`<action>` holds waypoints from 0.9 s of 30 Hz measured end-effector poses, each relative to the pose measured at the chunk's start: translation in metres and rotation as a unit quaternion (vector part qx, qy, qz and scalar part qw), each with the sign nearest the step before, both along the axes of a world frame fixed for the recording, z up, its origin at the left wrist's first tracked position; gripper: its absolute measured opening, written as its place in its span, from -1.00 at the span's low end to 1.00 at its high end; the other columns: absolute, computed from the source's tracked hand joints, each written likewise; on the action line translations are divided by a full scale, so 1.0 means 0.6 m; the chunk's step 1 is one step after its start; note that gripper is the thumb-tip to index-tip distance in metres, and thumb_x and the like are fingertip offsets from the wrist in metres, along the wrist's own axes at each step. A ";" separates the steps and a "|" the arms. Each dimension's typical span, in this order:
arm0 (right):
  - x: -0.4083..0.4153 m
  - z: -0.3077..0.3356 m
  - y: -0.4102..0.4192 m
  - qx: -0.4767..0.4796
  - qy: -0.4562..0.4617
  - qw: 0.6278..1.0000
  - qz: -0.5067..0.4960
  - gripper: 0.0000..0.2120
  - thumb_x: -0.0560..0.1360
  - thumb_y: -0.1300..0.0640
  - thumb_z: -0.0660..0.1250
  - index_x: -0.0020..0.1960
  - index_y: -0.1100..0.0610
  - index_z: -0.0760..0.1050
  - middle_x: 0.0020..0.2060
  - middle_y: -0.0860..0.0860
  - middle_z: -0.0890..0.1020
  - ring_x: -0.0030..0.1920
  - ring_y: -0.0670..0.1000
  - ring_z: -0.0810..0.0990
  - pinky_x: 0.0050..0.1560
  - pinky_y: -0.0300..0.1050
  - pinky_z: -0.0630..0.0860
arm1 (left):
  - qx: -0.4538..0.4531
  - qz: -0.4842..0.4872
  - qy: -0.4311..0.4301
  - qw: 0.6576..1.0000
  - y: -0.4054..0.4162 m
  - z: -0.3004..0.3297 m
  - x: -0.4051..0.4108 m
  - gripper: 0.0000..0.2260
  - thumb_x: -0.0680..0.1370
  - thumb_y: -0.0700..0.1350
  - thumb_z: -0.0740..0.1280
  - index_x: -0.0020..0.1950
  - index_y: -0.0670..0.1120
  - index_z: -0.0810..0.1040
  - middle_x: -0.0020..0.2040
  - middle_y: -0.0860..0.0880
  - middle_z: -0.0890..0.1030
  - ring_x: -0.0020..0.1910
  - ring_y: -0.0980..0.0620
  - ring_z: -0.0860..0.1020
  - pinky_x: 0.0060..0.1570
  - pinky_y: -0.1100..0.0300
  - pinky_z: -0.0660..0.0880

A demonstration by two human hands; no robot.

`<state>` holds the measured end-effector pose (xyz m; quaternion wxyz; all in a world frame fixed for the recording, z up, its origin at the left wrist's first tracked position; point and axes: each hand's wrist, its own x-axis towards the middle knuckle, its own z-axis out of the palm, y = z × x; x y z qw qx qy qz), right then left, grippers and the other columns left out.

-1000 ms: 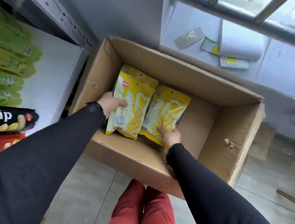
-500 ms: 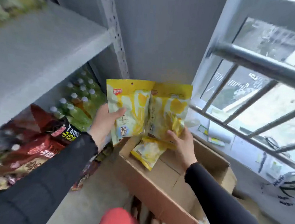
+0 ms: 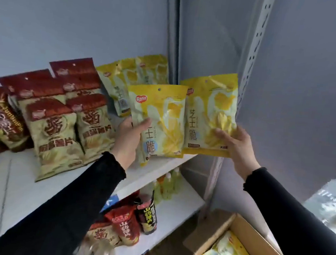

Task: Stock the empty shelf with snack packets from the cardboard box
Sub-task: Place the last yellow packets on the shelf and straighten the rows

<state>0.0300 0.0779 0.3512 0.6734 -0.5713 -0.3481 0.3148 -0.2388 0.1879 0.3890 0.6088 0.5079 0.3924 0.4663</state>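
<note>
My left hand [image 3: 129, 136] grips a yellow snack packet [image 3: 161, 118] by its left edge, held upright over the right end of the white shelf [image 3: 156, 166]. My right hand [image 3: 236, 146] grips a second yellow packet [image 3: 208, 110] from below, just past the shelf's right end beside the perforated upright [image 3: 254, 43]. More yellow packets [image 3: 124, 77] stand at the back of the shelf. The cardboard box [image 3: 243, 230] sits on the floor at lower right with a yellow packet [image 3: 227, 254] inside.
Red-and-cream chip bags [image 3: 57, 118] fill the shelf's left and middle. A lower shelf [image 3: 174, 212] holds red and black chip bags [image 3: 131, 223] and green drink bottles [image 3: 168, 185]. Grey wall rises behind; a window shows at the right edge.
Both hands lifted the two yellow packets out of the box and up to the shelf. The view swung from the box to the shelf's right end.
</note>
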 end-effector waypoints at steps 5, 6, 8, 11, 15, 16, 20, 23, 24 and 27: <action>-0.027 0.031 0.138 -0.005 -0.035 0.999 0.020 -0.64 0.47 0.09 0.54 0.22 0.06 0.53 0.02 0.03 0.74 -0.02 0.06 0.75 -0.05 -0.01 0.69 | -0.029 0.035 -0.030 0.999 0.123 0.006 -0.034 -0.75 0.60 -0.12 0.43 0.26 -0.11 0.61 0.12 -0.06 0.73 0.13 -0.08 0.69 0.14 -0.07 0.61; -0.032 0.037 0.161 -0.007 -0.040 0.999 0.026 -0.62 0.48 0.08 0.54 0.24 0.08 0.52 0.04 0.04 0.73 -0.02 0.04 0.75 -0.05 -0.01 0.69 | -0.034 0.043 -0.033 0.998 0.143 0.005 -0.038 -0.76 0.60 -0.12 0.42 0.26 -0.11 0.62 0.12 -0.06 0.73 0.13 -0.08 0.69 0.17 -0.07 0.60; -0.036 0.045 0.205 -0.011 -0.049 0.998 0.038 -0.62 0.48 0.09 0.54 0.24 0.07 0.52 0.05 0.03 0.72 -0.03 0.02 0.75 -0.07 -0.04 0.69 | -0.036 0.056 -0.039 0.997 0.178 0.002 -0.043 -0.77 0.60 -0.12 0.41 0.25 -0.10 0.63 0.13 -0.05 0.72 0.13 -0.06 0.69 0.19 -0.07 0.58; -0.028 0.053 0.272 -0.019 -0.056 0.997 0.058 -0.75 0.51 0.15 0.51 0.14 -0.01 0.55 -0.04 -0.04 0.73 -0.08 -0.04 0.75 -0.18 -0.17 0.66 | -0.046 0.085 -0.050 0.994 0.226 0.000 -0.043 -0.79 0.63 -0.15 0.37 0.25 -0.10 0.64 0.13 -0.05 0.72 0.12 -0.05 0.69 0.16 -0.03 0.60; -0.002 0.044 0.362 -0.049 -0.048 0.993 0.092 -0.76 0.52 0.13 0.49 0.13 -0.02 0.52 -0.06 -0.06 0.71 -0.18 -0.17 0.73 -0.29 -0.31 0.59 | -0.073 0.124 -0.061 0.988 0.281 -0.019 -0.030 -0.80 0.64 -0.17 0.35 0.26 -0.11 0.63 0.13 -0.07 0.72 0.12 -0.09 0.69 0.17 -0.08 0.60; 0.006 0.038 0.384 -0.056 -0.045 0.992 0.106 -0.77 0.53 0.13 0.48 0.13 -0.01 0.51 -0.06 -0.06 0.70 -0.21 -0.20 0.72 -0.31 -0.33 0.58 | -0.080 0.135 -0.066 0.985 0.292 -0.025 -0.026 -0.80 0.65 -0.18 0.34 0.26 -0.12 0.63 0.13 -0.07 0.72 0.12 -0.10 0.69 0.17 -0.10 0.60; 0.041 0.007 0.469 -0.081 -0.035 0.985 0.151 -0.58 0.50 0.07 0.51 0.31 0.07 0.50 0.09 0.02 0.72 0.04 0.03 0.74 -0.15 -0.16 0.65 | -0.088 0.168 -0.066 0.980 0.340 -0.041 -0.011 -0.81 0.65 -0.19 0.32 0.25 -0.11 0.62 0.12 -0.09 0.72 0.10 -0.11 0.70 0.15 -0.12 0.61; 0.061 -0.014 0.523 -0.086 -0.029 0.981 0.170 -0.55 0.49 0.06 0.52 0.33 0.08 0.51 0.11 0.01 0.72 0.08 0.04 0.72 -0.04 -0.11 0.66 | -0.070 0.192 -0.045 0.978 0.376 -0.046 -0.003 -0.80 0.65 -0.18 0.33 0.27 -0.12 0.60 0.14 -0.10 0.71 0.11 -0.12 0.70 0.15 -0.14 0.61; 0.067 -0.021 0.538 -0.092 -0.030 0.980 0.176 -0.55 0.49 0.05 0.52 0.33 0.08 0.51 0.12 0.02 0.72 0.08 0.03 0.73 -0.02 -0.11 0.65 | -0.064 0.208 -0.034 0.976 0.387 -0.049 0.000 -0.80 0.64 -0.17 0.35 0.25 -0.12 0.61 0.14 -0.10 0.71 0.10 -0.12 0.70 0.14 -0.14 0.61; 0.074 -0.040 0.579 -0.105 -0.044 0.974 0.194 -0.56 0.46 0.04 0.55 0.27 0.10 0.53 0.10 0.06 0.72 0.04 0.05 0.73 0.01 -0.06 0.67 | -0.045 0.269 0.027 0.962 0.419 -0.067 0.006 -0.82 0.56 -0.12 0.41 0.15 -0.10 0.64 0.06 -0.09 0.73 0.03 -0.12 0.71 0.10 -0.17 0.63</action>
